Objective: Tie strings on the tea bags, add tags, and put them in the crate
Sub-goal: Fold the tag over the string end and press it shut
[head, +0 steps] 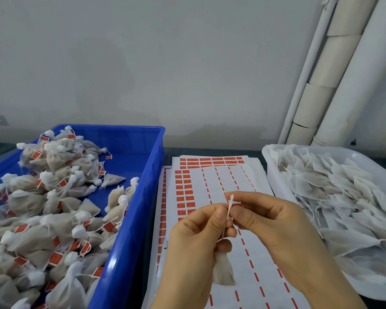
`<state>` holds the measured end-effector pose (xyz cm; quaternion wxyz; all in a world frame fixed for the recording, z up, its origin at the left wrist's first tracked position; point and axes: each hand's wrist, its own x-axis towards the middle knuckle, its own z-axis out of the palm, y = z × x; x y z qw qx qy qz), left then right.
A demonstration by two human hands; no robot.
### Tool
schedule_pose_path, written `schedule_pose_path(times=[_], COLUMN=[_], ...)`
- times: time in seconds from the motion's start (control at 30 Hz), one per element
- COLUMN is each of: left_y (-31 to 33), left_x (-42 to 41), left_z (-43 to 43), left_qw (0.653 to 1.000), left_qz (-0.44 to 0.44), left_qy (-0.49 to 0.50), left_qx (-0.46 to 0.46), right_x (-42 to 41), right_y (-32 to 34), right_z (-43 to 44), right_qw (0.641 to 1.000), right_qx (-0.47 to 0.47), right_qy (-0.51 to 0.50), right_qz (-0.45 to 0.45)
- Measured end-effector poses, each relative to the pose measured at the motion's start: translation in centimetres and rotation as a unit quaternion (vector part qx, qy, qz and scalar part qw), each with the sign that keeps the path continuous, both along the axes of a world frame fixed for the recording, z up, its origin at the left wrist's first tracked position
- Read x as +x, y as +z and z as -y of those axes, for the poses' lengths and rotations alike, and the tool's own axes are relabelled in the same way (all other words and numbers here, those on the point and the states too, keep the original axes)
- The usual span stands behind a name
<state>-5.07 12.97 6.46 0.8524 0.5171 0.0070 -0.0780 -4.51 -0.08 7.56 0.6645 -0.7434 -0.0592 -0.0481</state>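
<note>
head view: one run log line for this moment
left hand: holds tea bag | right hand: pinches string | crate: tagged bags piled | tray: untied bags

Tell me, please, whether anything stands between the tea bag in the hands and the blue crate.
Nothing visible does. The tea bag hangs from the left hand over the flat tag sheets; the blue crate lies open-topped to its left, so only the crate's own wall must be cleared.
</note>
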Motion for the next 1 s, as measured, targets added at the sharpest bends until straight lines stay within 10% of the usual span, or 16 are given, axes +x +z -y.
schedule_pose_path(times=[1.0], left_y=[2.4], left_x=[2.8], left_z=[-6.4], left_qw=[0.972], left_qz=[0.109], left_qy=[0.091], left_qx=[0.186], right_x=[3.7], right_y=[2.7], right_z=[-4.8], right_qw=[0.99], right_qx=[-0.114], right_qy=[0.043], right_qz=[0.073])
